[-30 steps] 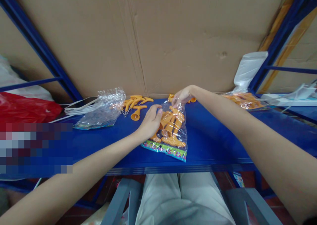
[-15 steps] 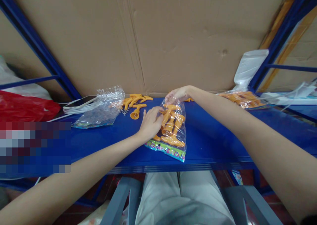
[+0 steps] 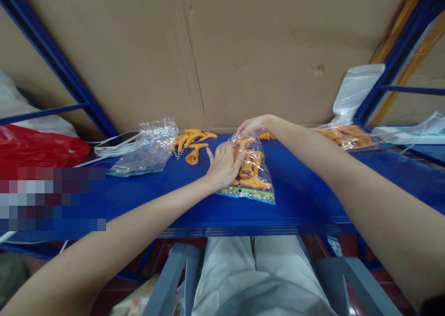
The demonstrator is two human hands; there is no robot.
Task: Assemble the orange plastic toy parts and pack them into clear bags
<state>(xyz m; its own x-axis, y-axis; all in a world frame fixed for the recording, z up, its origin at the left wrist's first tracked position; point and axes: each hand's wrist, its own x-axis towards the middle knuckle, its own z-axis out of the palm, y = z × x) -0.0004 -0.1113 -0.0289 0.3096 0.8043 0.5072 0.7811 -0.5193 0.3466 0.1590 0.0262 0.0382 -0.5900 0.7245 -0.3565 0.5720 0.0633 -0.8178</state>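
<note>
Clear bag (image 3: 260, 167) of orange corkscrews (image 3: 255, 183): centre of the frame, on the blue table (image 3: 299, 191). Left hand (image 3: 225, 165): open, fingers spread, resting on the bag's left side. Right hand (image 3: 252, 127): fingers bent at its upper end; whether pinching, I cannot tell. Loose corkscrews (image 3: 192, 138): left of centre.

Left hand (image 3: 225, 166) splayed palm-down

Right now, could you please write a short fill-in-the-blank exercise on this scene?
The left hand lies ____ (on or under) the clear bag.
The right hand is at the bag's ____ (near or far) end.
The table is coloured ____.
Red plastic lies near the view's ____ edge.
Missing words: on; far; blue; left.
</note>
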